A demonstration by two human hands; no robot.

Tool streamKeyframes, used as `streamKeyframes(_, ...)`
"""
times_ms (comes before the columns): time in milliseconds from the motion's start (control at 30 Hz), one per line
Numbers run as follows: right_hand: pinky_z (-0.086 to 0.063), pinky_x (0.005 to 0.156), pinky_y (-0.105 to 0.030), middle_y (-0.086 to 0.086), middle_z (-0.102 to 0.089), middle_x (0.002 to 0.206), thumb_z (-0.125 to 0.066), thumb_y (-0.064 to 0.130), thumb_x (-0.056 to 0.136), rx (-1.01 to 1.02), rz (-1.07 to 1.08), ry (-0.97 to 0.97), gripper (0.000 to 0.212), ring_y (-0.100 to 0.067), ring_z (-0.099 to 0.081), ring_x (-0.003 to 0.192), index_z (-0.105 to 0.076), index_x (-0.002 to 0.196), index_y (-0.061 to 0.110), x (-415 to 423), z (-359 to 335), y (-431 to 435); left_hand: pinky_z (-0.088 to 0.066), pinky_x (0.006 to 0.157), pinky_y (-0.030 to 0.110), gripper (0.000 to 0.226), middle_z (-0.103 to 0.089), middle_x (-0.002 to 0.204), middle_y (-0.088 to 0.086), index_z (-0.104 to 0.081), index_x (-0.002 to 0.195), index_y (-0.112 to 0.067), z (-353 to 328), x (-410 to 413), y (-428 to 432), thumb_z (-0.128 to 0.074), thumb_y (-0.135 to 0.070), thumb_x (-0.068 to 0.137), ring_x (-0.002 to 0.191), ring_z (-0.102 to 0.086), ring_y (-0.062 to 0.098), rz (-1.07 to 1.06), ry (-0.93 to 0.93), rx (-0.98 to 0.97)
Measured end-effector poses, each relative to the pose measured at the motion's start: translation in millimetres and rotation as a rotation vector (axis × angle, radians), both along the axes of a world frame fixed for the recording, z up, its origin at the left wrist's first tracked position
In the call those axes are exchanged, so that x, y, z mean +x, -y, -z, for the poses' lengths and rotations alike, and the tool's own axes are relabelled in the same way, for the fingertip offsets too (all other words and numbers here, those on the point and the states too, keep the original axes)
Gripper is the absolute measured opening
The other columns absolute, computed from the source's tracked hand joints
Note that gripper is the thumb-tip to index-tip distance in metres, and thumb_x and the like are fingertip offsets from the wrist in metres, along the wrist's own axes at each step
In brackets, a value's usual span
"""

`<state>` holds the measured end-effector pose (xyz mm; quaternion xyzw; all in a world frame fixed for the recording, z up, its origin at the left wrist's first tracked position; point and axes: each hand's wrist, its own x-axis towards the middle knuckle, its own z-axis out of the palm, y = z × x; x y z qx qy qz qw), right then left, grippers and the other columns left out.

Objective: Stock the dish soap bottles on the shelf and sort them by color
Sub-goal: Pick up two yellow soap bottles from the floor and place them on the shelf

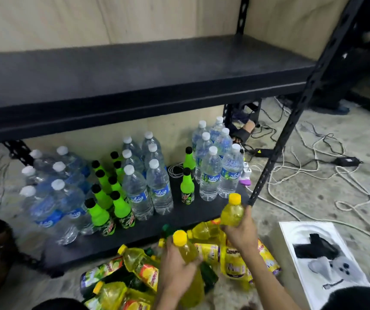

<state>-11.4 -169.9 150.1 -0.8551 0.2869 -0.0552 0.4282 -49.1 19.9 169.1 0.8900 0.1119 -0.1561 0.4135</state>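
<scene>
Water bottles (137,193): I see them standing in clusters on the lower shelf (193,218), filling most of its left and middle.
Green bottles (100,214): black-capped, standing upright among the water; two more stand apart further right.
Pile of soap bottles (139,267): yellow and dark green ones lie jumbled on the floor, near me, just in front of the lower shelf.
Left hand (175,274): my fingers are wrapped round the body of the left yellow bottle (185,247), held cap-up over the pile.
Right hand (243,236): it grips the right yellow bottle (232,212) low on the body, raised near the shelf's right front post.
Handling: I judge these full and fairly heavy for their size. The thin plastic walls will give under a squeeze, and the glossy labels may be slick. A firm wrap round the waist suits them; I would not lift by the cap.
Upper shelf (134,70): a dark board, far and above, likely where each colour gets its own group.
White box (322,260): it sits on the floor, right of the pile.
Cables (313,175): they trail loose across the floor on the far right.
</scene>
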Motion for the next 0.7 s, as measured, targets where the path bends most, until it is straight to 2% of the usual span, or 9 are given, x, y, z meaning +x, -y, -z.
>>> streamKeyframes(67, -0.054, 0.077, -0.045, -0.011, -0.07, 0.098, -0.087, 0.017, 0.063, 0.027, -0.047, 0.141, 0.075, -0.034, -0.067, 0.091, -0.043, 0.123, 0.014, -6, -68, 3, -0.043, 0.106, 0.041, 0.089, -0.056, 0.134, -0.001, -0.042, 0.137, -0.025, -62, -2, -14, -0.081, -0.058, 0.065, 0.126, -0.052, 0.024, 0.076, 0.125, -0.044)
streamKeyframes(133, -0.056, 0.072, -0.042, 0.001, -0.07, 0.09, -0.089, 0.022, 0.059, 0.005, -0.128, 0.28, 0.079, -0.023, -0.068, 0.082, -0.043, 0.123, 0.027, -14, -146, 8, -0.047, 0.101, 0.037, 0.089, -0.062, 0.121, -0.017, -0.046, 0.13, -0.04, -137, -1, -27, -0.076, -0.073, 0.052, 0.115, -0.059, 0.011, 0.128, 0.301, -0.112)
streamKeyframes(200, -0.055, 0.07, -0.037, 0.009, -0.069, 0.086, -0.088, 0.033, 0.055, -0.056, -0.233, 0.389, 0.075, -0.013, -0.066, 0.078, -0.042, 0.113, 0.042, -21, -223, 9, -0.052, 0.083, 0.023, 0.08, -0.066, 0.099, -0.029, -0.049, 0.115, -0.055, -217, 0, -37, -0.07, -0.085, 0.043, 0.096, -0.063, -0.005, 0.158, 0.461, -0.172)
streamKeyframes(267, -0.054, 0.072, -0.035, 0.012, -0.067, 0.088, -0.084, 0.047, 0.048, -0.099, -0.294, 0.508, 0.071, -0.009, -0.065, 0.083, -0.041, 0.105, 0.049, -26, -301, 13, -0.051, 0.066, 0.012, 0.072, -0.068, 0.092, -0.033, -0.053, 0.106, -0.058, -297, 6, -40, -0.073, -0.084, 0.041, 0.083, -0.066, -0.01, 0.165, 0.629, -0.265)
streamKeyframes(300, -0.054, 0.073, -0.035, 0.012, -0.067, 0.09, -0.082, 0.052, 0.045, -0.104, -0.311, 0.555, 0.071, -0.008, -0.065, 0.085, -0.042, 0.104, 0.05, -25, -335, 16, -0.052, 0.065, 0.014, 0.07, -0.07, 0.092, -0.032, -0.056, 0.104, -0.056, -331, 13, -40, -0.076, -0.081, 0.041, 0.082, -0.068, -0.008, 0.173, 0.703, -0.312)
streamKeyframes(367, -0.057, 0.077, -0.042, 0.009, -0.068, 0.098, -0.084, 0.052, 0.044, -0.079, -0.343, 0.623, 0.075, -0.014, -0.067, 0.092, -0.047, 0.108, 0.041, -10, -395, 23, -0.055, 0.077, 0.028, 0.068, -0.074, 0.093, -0.02, -0.064, 0.101, -0.045, -390, 35, -33, -0.078, -0.072, 0.04, 0.085, -0.07, -0.002, 0.185, 0.835, -0.397)
streamKeyframes(500, -0.057, 0.085, -0.05, -0.004, -0.066, 0.111, -0.09, 0.035, 0.05, 0.021, -0.292, 0.717, 0.077, -0.026, -0.067, 0.101, -0.048, 0.114, 0.023, 57, -470, 41, -0.056, 0.09, 0.05, 0.076, -0.072, 0.105, 0.006, -0.06, 0.107, -0.02, -475, 117, 5, -0.084, -0.055, 0.044, 0.099, -0.07, 0.025, 0.237, 0.964, -0.451)
streamKeyframes(600, -0.056, 0.088, -0.048, -0.005, -0.06, 0.115, -0.09, 0.031, 0.058, -0.029, -0.193, 0.711, 0.078, -0.028, -0.063, 0.104, -0.043, 0.12, 0.021, 126, -487, 50, -0.055, 0.088, 0.04, 0.073, -0.068, 0.113, 0.001, -0.058, 0.117, -0.023, -500, 195, 43, -0.086, -0.051, 0.056, 0.103, -0.066, 0.022, 0.2, 0.958, -0.329)
streamKeyframes(700, -0.053, 0.093, -0.049, -0.011, -0.057, 0.121, -0.089, 0.027, 0.063, -0.064, -0.114, 0.683, 0.081, -0.033, -0.059, 0.11, -0.04, 0.127, 0.018, 192, -483, 61, -0.044, 0.078, 0.028, 0.071, -0.064, 0.122, 0.004, -0.054, 0.122, -0.021, -496, 266, 80, -0.084, -0.049, 0.064, 0.108, -0.061, 0.024, 0.15, 0.921, -0.19)
